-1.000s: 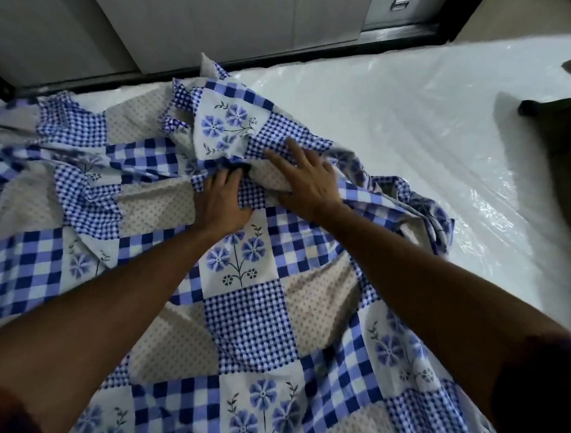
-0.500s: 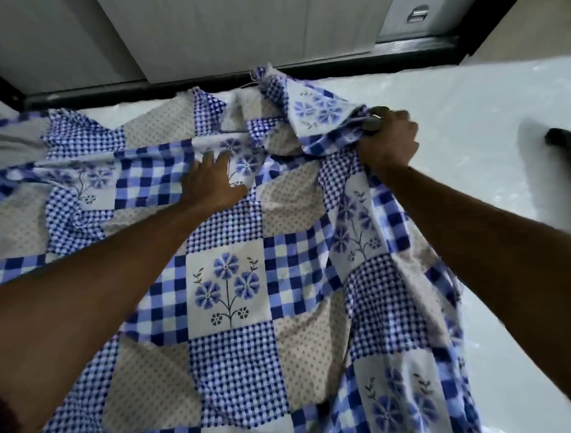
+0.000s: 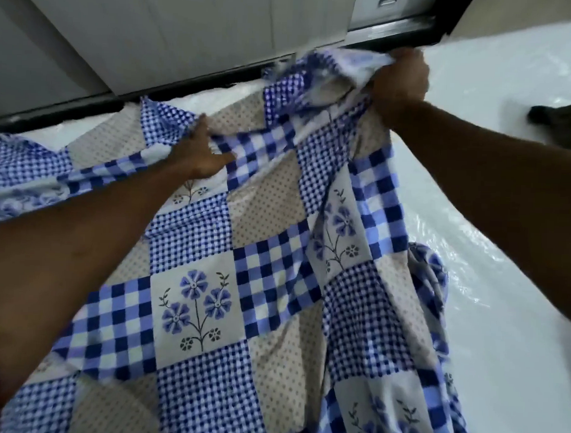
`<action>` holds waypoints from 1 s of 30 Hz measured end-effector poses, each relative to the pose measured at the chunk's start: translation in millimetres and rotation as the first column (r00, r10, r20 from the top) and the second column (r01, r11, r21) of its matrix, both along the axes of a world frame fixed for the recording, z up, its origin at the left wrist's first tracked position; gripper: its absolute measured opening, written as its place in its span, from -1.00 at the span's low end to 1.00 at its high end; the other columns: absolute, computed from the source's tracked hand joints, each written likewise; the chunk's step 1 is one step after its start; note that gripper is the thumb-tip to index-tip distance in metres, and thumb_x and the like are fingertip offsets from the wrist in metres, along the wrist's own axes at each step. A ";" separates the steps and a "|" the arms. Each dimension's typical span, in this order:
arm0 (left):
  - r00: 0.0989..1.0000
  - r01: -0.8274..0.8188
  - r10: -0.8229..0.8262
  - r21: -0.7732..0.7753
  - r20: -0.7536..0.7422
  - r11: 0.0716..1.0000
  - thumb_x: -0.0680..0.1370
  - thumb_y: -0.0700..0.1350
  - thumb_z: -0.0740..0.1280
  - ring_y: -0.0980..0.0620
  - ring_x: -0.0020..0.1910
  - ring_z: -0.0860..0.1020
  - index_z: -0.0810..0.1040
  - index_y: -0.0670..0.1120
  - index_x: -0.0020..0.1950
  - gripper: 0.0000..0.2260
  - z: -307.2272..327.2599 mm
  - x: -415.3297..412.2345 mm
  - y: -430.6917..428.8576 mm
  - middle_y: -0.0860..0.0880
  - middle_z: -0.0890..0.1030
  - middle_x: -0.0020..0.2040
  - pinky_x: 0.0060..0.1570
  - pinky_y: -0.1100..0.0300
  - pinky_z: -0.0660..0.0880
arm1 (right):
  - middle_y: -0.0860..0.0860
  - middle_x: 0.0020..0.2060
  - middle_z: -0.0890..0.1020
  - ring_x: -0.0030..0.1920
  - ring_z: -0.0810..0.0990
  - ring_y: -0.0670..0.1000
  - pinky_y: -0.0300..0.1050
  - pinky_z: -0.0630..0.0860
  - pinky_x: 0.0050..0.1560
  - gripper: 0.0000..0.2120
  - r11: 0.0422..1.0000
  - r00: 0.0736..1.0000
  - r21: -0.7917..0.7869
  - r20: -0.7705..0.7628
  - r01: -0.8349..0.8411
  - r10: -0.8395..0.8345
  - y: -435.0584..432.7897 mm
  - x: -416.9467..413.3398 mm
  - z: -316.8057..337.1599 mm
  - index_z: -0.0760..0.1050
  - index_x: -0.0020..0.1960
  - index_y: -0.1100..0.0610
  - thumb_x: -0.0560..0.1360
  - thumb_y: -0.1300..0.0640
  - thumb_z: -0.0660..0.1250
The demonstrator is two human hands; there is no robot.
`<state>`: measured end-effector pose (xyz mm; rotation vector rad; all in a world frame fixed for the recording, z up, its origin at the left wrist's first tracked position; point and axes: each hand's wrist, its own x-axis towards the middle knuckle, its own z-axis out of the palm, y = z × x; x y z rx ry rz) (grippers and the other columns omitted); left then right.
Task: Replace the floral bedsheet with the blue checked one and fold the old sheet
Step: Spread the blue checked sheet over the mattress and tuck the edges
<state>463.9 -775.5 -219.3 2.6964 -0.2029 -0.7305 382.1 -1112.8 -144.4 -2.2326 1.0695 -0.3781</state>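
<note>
Right hand [image 3: 399,81]: closed in a fist round a bunched edge of the blue checked sheet [image 3: 269,280], held up off the bed near its far side.
Left hand [image 3: 199,152]: fingers straight and spread, pressing on a raised fold of the same sheet; nothing is gripped.
Sheet: patchwork of blue checks, dotted squares and flower panels. It covers the near and left part of the bed, with a taut ridge running between the two hands and a loose drape falling along the right.
Mattress [image 3: 480,164]: white and glossy, seemingly wrapped in plastic, bare on the right and along part of the far edge.
Bed rail [image 3: 391,27]: dark strip just beyond the right hand, with pale panels [image 3: 187,34] behind it.
Step in hand: most likely spreading the sheet out toward the far right corner.
Doing it well: keep the left palm down as an anchor, carry the gripped edge outward and low, and let the bunch open up before laying it down, so that the check lines run square to the rail.
Risk: the slick cover may let the anchored cloth slide, so pull gently.
Floral sheet: not in view.
</note>
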 end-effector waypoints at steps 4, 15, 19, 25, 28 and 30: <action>0.998 -0.061 0.060 -0.017 -0.037 0.998 0.50 0.19 0.43 -0.20 0.41 0.42 -0.19 0.01 0.63 -0.03 6.0 17.3 -16.9 -0.10 0.12 0.62 0.24 -0.01 0.44 | -0.06 -0.06 0.67 0.02 0.66 0.00 -0.22 0.51 -0.07 -0.70 0.952 0.938 0.285 0.286 0.112 -0.196 -45.7 -13.9 3.7 0.61 0.09 0.06 0.46 0.06 0.19; 0.898 0.314 -0.285 -0.034 0.335 0.949 0.53 0.02 0.43 -0.25 0.47 0.31 0.21 -0.13 0.58 -0.30 13.4 -48.8 -91.8 -0.20 0.28 0.54 0.37 -0.17 0.34 | 0.13 0.21 0.52 0.15 0.55 0.21 0.05 0.54 0.07 -0.59 0.953 0.946 -0.097 0.125 -0.288 0.299 -17.0 -94.4 -65.3 0.54 0.30 0.03 0.46 0.03 0.33; 0.910 0.392 -0.387 -0.005 0.148 0.920 0.58 0.17 0.30 -0.22 0.53 0.21 0.10 -0.02 0.62 -0.30 -4.8 -77.9 -135.8 -0.14 0.15 0.60 0.44 -0.15 0.29 | 0.11 0.16 0.59 -0.04 0.64 0.08 -0.03 0.60 -0.11 -0.51 0.786 0.998 0.615 0.049 -0.058 0.035 -14.9 -102.2 -69.2 0.38 0.41 0.05 0.54 -0.09 0.35; 0.974 0.217 -0.223 0.137 0.031 0.967 0.56 0.44 -0.04 -0.21 0.60 -0.01 -0.05 0.06 0.63 -0.24 -16.9 -62.3 -168.9 -0.11 -0.05 0.64 0.54 -0.19 -0.02 | 0.12 -0.12 0.71 -0.06 0.69 0.13 0.11 0.65 0.10 -0.90 0.628 0.968 0.778 0.178 -0.028 -0.177 -44.4 -106.4 -65.4 0.68 -0.01 0.19 0.49 0.25 0.42; 0.987 0.163 -0.161 0.073 -0.021 0.984 0.50 0.51 0.01 -0.20 0.58 0.08 -0.03 0.10 0.62 -0.19 -20.0 -34.5 -168.8 -0.06 0.00 0.64 0.52 -0.20 0.07 | 0.02 -0.14 0.71 -0.14 0.66 -0.05 -0.08 0.61 0.08 -0.87 0.726 0.871 0.678 0.279 0.120 -0.404 -83.5 -112.1 -41.2 0.70 -0.02 0.16 0.49 0.25 0.40; 0.996 0.072 -0.073 -0.018 -0.059 0.997 0.32 0.64 0.04 -0.23 0.48 0.30 0.05 0.02 0.61 0.03 -32.5 -4.6 -161.6 -0.11 0.20 0.59 0.36 -0.13 0.34 | 0.03 -0.22 0.69 -0.28 0.61 -0.10 -0.20 0.55 -0.14 -0.85 0.811 0.839 0.580 0.402 0.077 -0.367 -101.2 -110.0 -10.8 0.68 0.04 0.15 0.54 0.24 0.34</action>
